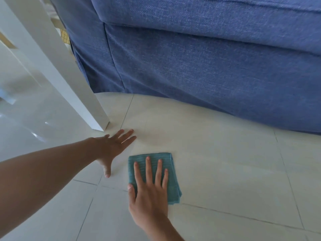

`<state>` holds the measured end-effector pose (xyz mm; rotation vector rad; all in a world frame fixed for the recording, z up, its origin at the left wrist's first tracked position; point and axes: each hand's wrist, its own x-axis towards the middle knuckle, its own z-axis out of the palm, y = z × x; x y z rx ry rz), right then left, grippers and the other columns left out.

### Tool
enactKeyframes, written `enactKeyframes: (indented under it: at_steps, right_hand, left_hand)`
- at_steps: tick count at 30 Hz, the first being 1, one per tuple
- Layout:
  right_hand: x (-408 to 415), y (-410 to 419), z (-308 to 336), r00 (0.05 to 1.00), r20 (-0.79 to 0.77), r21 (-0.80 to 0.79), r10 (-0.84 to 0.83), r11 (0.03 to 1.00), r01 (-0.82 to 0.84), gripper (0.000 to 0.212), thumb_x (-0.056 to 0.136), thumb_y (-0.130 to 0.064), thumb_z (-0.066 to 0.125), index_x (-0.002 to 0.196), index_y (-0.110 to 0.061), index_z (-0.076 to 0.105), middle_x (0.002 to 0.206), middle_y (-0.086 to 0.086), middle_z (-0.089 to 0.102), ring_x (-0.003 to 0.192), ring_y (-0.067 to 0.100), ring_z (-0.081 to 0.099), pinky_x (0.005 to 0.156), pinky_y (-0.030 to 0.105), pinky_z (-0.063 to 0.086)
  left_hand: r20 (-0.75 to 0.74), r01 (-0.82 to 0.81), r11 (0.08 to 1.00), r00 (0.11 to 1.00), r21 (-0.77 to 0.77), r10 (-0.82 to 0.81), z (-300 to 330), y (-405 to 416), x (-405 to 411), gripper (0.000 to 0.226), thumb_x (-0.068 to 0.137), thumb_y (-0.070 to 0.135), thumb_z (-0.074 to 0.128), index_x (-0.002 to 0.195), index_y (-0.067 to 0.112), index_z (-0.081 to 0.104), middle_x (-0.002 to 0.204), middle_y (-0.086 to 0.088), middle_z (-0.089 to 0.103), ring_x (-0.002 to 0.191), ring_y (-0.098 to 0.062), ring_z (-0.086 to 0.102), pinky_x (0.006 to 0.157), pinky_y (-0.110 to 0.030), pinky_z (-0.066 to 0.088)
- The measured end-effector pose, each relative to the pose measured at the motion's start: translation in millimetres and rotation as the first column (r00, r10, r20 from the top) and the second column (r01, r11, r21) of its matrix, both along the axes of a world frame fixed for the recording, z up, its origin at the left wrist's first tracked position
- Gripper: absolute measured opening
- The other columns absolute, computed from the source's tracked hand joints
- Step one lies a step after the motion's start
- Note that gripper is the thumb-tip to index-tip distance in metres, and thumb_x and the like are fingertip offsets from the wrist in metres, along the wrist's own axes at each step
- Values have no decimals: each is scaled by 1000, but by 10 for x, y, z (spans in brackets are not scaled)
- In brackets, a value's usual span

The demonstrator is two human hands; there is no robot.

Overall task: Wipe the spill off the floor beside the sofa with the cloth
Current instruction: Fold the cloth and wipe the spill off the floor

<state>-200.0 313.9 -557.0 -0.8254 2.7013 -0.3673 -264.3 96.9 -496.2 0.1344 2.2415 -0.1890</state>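
The right hand (149,193) lies flat, its grip open, 4 fingers spread on the folded teal cloth (171,181) on the tiled floor (225,171) near the blue sofa (208,66). The left hand (112,146) rests flat beside a white leg (69,80), holding nothing.

The folded cloth (171,173) is teal with fine ribbing; the sofa (208,58) is blue (a flecked, denim-like weave); the floor tiles (225,162) are pale cream with grey grout; the table leg (57,66) is white.
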Motion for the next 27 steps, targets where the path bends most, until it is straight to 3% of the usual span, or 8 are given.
enactKeyframes:
  at_steps: [7, 10, 14, 18, 20, 23, 27]
  right_hand:
    - [209, 526, -78, 997, -53, -37, 62, 997, -64, 72, 85, -59, 54, 152, -35, 42, 164, -2, 33, 151, 37, 27, 115, 56, 20]
    - [-46, 922, -108, 996, -76, -30, -55, 998, 53, 70, 88, -57, 51, 153, -33, 42, 164, -2, 34, 151, 37, 27, 116, 57, 22]
    - [-606, 1464, -122, 938, -147, 98, -315, 939, 331, 69, 91, -58, 35, 154, -29, 40, 164, 3, 34, 150, 40, 27, 118, 59, 23]
    - [-1135, 1395, -70, 841, -42, 234, -539, 813, 533, 69, 99, -56, 19, 161, -33, -1, 171, 1, -9, 155, 37, -8, 123, 57, 1]
    - [-1225, 1103, -35, 796, -12, 237, -605, 772, 590, 70, 100, -56, 16, 160, -31, -10, 170, 5, -17, 153, 40, -17, 122, 59, -6]
    - [-1198, 607, -39, 827, -11, 199, -562, 809, 553, 70, 101, -54, 18, 161, -28, -5, 170, 10, -15, 151, 45, -18, 120, 62, -8]
    - [-897, 158, 17, 935, 17, 150, -354, 926, 347, 69, 101, -54, 17, 161, -28, -5, 168, 10, -19, 150, 46, -23, 120, 62, -13]
  left_hand:
    - [-13, 21, 999, 1000, -27, -21, 38, 90, -126, 155, 60, 60, 86, 151, 19, -32, 156, -5, -43, 150, -30, -25, 119, -65, 2]
    - [-40, 26, 1000, 999, 15, -25, 24, 156, -185, 153, 60, 60, 86, 152, 23, -31, 157, -3, -42, 150, -28, -25, 119, -65, 3]
    - [-48, 64, 997, 997, 44, -62, 1, 222, -180, 150, 62, 60, 85, 152, 24, -30, 157, -2, -42, 150, -27, -25, 119, -65, 3]
    - [-40, 94, 995, 995, 20, -93, -30, 189, -85, 150, 62, 60, 84, 152, 23, -30, 157, -2, -43, 150, -28, -25, 119, -66, 5]
    - [-34, 90, 996, 995, 14, -89, -44, 165, -36, 151, 62, 60, 84, 152, 23, -31, 157, -3, -42, 150, -28, -25, 118, -66, 4]
    - [-28, 102, 995, 994, -2, -102, -27, 185, -39, 151, 62, 61, 84, 152, 22, -31, 158, -3, -41, 150, -29, -24, 118, -66, 4]
    - [-71, 83, 996, 994, 19, -81, 19, 238, -99, 138, 67, 71, 73, 157, 22, -18, 164, -4, -29, 154, -28, -12, 120, -61, 13]
